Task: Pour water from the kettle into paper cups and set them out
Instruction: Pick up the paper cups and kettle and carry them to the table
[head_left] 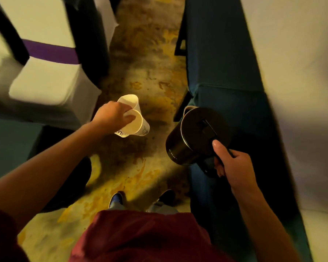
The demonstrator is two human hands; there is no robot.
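Black print on the two white paper cups (133, 118) too blurred to be read, white-covered purple-sashed chair (45, 72) at ten o'clock smeared and cut off.

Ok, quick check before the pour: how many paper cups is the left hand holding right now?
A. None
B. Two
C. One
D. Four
B: the left hand pinches two paper cups together at their rims, both open mouths showing side by side, while the right hand grips the kettle by its handle.
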